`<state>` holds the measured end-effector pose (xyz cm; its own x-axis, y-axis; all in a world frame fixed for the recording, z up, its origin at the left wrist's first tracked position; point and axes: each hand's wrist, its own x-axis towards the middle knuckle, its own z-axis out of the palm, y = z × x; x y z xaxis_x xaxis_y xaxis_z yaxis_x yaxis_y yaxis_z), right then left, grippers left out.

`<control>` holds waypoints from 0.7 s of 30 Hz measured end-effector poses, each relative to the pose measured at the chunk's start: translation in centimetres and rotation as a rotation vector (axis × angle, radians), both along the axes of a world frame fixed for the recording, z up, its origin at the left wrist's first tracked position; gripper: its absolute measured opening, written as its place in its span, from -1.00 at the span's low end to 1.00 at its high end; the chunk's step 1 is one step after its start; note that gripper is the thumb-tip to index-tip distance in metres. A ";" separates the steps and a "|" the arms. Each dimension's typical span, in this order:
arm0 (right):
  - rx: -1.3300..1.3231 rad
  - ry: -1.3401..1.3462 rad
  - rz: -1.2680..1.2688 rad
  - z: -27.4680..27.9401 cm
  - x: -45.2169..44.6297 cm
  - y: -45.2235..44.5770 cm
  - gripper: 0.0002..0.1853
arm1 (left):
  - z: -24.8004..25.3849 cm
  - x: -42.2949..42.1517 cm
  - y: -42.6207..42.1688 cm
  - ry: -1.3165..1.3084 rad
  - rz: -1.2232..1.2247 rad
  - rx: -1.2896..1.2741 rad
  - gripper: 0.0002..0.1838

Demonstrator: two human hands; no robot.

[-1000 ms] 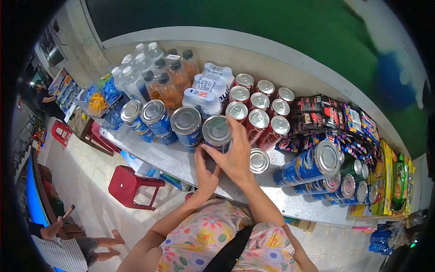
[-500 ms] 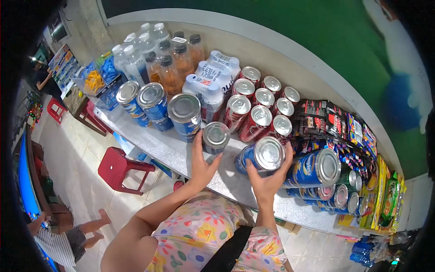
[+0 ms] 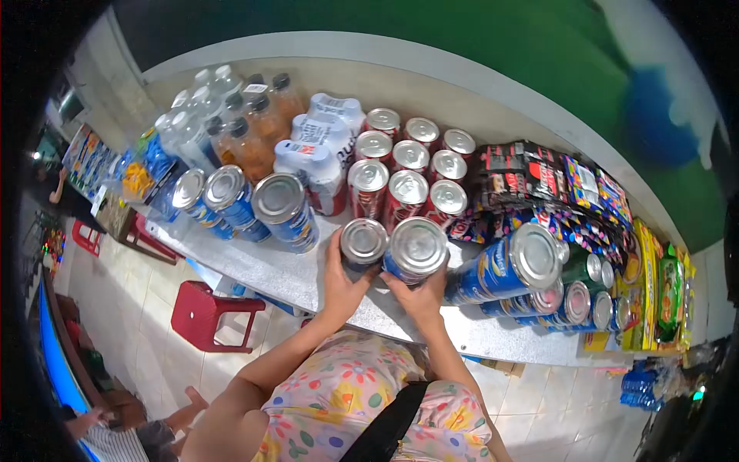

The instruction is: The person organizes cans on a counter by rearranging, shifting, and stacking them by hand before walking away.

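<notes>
My left hand (image 3: 342, 289) is wrapped round a small dark can (image 3: 364, 240) that stands upright on the speckled white counter (image 3: 269, 269). Right beside it, my right hand (image 3: 422, 296) grips a larger blue can (image 3: 416, 248) from its near side. The two cans stand next to each other, their silver lids facing up. Just behind them are rows of red drink cans (image 3: 406, 189). A tall blue can (image 3: 285, 204) stands to the left, and another tall blue can (image 3: 512, 266) is close to the right of my right hand.
White bottle packs (image 3: 319, 142), amber bottles (image 3: 254, 142) and clear bottles (image 3: 192, 127) line the back left. Black coffee packets (image 3: 531, 181) and yellow packs (image 3: 647, 285) lie right. A red stool (image 3: 204, 316) and another person's legs (image 3: 181, 416) are at lower left.
The larger blue can has moved from behind the small can, first rightward, then back left beside it. My right hand moved with it. My left hand has closed round the small can.
</notes>
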<state>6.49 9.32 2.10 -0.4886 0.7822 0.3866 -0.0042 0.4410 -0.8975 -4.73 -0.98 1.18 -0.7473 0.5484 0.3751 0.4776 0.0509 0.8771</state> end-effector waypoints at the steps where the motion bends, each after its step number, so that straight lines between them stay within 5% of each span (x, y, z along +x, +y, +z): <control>1: -0.020 0.017 -0.010 0.2 0.0 -0.2 -0.03 | 0.2 0.1 0.1 -0.073 -0.033 0.024 -0.08; 10: -0.052 0.008 -0.084 0.3 0.1 -0.8 0.03 | 0.4 -1.2 -0.6 -0.060 -0.035 -0.142 -0.02; 21: -0.058 0.006 -0.156 -2.2 0.5 0.1 0.15 | -1.0 -1.0 -1.4 -0.002 0.009 0.002 0.01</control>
